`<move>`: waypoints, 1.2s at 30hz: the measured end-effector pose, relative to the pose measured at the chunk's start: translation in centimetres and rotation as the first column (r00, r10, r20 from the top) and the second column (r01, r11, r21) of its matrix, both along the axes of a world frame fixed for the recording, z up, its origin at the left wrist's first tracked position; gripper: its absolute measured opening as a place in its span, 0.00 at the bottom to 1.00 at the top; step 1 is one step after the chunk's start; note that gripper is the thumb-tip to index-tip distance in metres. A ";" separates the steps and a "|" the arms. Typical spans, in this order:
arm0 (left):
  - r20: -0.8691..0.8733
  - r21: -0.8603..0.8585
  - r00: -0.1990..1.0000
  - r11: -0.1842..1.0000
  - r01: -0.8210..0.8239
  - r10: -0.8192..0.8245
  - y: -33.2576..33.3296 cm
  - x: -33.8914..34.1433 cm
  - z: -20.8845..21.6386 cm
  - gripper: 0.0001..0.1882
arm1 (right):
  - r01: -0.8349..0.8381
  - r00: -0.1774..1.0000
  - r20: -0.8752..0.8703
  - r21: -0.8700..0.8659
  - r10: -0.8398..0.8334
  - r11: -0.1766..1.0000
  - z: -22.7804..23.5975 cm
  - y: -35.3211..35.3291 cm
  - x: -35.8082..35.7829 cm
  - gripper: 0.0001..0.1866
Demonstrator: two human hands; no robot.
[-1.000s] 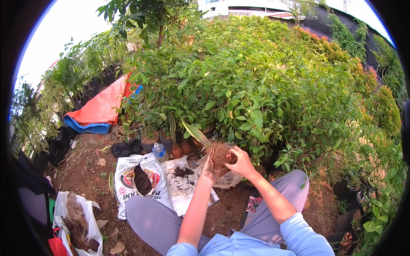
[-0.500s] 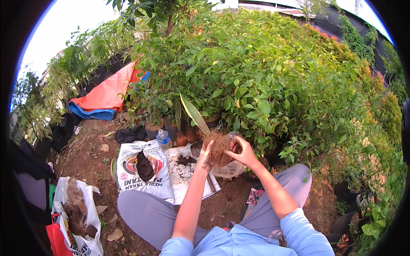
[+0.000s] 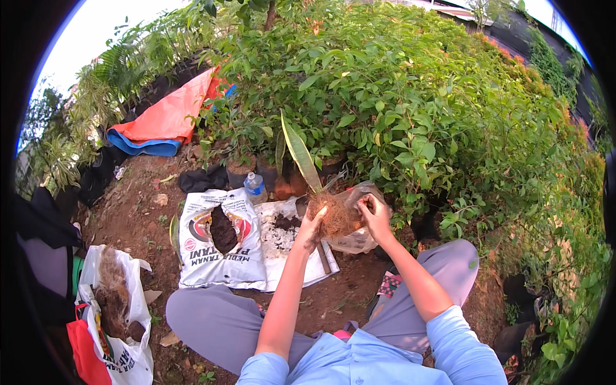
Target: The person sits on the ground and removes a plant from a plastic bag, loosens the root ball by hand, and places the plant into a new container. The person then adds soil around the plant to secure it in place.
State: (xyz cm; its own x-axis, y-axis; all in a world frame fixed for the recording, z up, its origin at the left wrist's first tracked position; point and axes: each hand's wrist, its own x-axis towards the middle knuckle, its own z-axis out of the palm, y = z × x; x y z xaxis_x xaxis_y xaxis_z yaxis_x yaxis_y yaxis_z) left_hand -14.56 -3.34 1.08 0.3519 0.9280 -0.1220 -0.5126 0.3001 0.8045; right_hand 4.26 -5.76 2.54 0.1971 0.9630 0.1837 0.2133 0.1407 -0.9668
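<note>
Brown, stringy roots (image 3: pixel 340 219) form a shaggy clump near the middle of the frame, held above the ground between the two hands. A long green leaf with yellow edges (image 3: pixel 300 154) rises from the clump's upper left side, tilted toward the top of the frame. The left hand (image 3: pixel 309 230) supports the clump from the left, its palm against the roots; its fingers are closed on them, although their tips are partly hidden. The right hand (image 3: pixel 377 218) is at the clump's right edge, with thumb and fingertips drawn together; whether a strand is pinched between them cannot be told. Behind and below the clump lies a clear plastic bag (image 3: pixel 359 242).

Left of centre, a white sack (image 3: pixel 221 274) lies on the brown ground (image 3: pixel 144 221), dark soil (image 3: pixel 223 232) showing through its torn opening. Beside it, to the right, a flat white sheet (image 3: pixel 292 277) bears scattered soil and a brown stick (image 3: pixel 325 258). A water bottle (image 3: pixel 255 186) stands just above the sheet; black cloth (image 3: pixel 204 179) lies to its left. At lower left, another white sack (image 3: pixel 136 282) holds brown fibre (image 3: pixel 111 282), next to a red bag (image 3: pixel 85 350). An orange and blue tarp (image 3: pixel 168 117) occupies the upper left; leafy bushes (image 3: pixel 410 109) fill the upper right.
</note>
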 end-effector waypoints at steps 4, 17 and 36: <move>0.044 -0.029 0.998 0.999 -0.040 0.041 -0.3 -0.6 -0.9 0.25 | -0.112 0.934 -0.341 -0.008 0.103 0.994 -1.2 -0.4 -1.7 0.09; 0.054 -0.009 0.992 0.994 -0.113 0.114 0.4 -3.7 -0.9 0.30 | -0.128 0.992 0.053 0.329 0.117 0.936 -1.6 -0.7 -5.4 0.21; 0.019 0.044 0.952 0.951 -0.307 0.307 1.7 -12.6 -2.6 0.28 | 0.034 0.568 0.672 -0.596 0.475 0.803 -24.9 7.7 -12.8 0.25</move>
